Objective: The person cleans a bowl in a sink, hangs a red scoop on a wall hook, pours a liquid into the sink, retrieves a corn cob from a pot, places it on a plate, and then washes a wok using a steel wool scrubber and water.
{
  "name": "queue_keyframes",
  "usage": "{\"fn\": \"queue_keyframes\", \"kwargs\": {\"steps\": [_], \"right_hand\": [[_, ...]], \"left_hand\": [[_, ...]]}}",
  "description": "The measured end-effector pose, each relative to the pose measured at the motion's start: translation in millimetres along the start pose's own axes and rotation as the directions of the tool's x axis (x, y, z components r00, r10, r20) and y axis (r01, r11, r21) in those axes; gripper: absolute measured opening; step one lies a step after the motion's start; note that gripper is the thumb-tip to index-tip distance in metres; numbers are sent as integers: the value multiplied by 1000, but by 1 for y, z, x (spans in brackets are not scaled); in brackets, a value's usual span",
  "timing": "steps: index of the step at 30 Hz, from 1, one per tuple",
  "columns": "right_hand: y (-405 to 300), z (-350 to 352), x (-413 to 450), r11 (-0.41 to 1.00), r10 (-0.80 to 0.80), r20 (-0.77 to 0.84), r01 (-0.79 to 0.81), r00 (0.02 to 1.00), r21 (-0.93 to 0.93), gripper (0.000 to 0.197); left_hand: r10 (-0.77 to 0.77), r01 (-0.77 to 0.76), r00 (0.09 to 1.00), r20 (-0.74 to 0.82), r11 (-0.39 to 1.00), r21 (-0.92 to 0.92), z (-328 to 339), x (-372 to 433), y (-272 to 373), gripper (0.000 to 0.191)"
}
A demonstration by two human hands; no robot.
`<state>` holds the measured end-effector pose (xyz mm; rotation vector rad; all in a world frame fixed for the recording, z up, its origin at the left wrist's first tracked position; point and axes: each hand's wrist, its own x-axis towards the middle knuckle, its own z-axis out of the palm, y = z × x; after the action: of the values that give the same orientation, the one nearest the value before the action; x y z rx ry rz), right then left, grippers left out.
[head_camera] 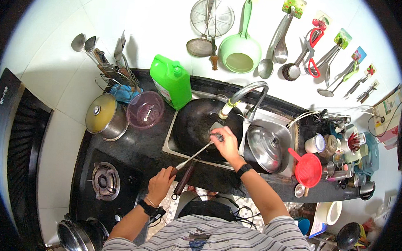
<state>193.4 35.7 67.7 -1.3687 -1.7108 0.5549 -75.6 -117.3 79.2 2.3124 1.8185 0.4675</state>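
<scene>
A long metal spatula (195, 155) with a wooden handle slants over the black wok (191, 125), which lies in the left basin of the steel sink (169, 147). My left hand (160, 185) is closed round its handle at the front edge of the counter. Near the blade, my right hand (224, 143) presses a dark, crumpled scrubber (218, 137) against the metal. Just above the blade is the end of the curved faucet (245, 90). The wok's dark handle (184, 180) sticks out over the counter edge, below the spatula.
A metal lid (267, 142) leans in the right basin. Behind the sink's left end stands a green detergent jug (171, 80), beside a clear pinkish bowl (145, 109) and a lidded pot (105, 118). A red strainer (308, 170) lies right. A gas burner (106, 181) is at left.
</scene>
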Motion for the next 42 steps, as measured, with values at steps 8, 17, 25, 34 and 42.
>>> {"fn": "queue_keyframes", "kwargs": {"steps": [8,17,25,34,42], "right_hand": [[-5,12,-19,993,-111,62,109,992,42,8],[32,11,-14,999,23,-200,-32,980,-43,9],[9,17,-19,999,-47,-192,48,980,0,7],[-17,22,-25,996,-23,-159,37,987,85,10],[-5,29,-24,994,1,-175,19,985,112,7]], "left_hand": [[20,-20,1000,10,1000,-20,-6,-8,3,37],[46,-46,999,-1,997,54,-16,2,9,37],[-57,57,998,-27,998,-21,-12,2,15,32],[-114,113,992,-53,993,-24,-17,2,15,32],[-127,127,989,-70,992,-16,-21,-1,14,32]]}}
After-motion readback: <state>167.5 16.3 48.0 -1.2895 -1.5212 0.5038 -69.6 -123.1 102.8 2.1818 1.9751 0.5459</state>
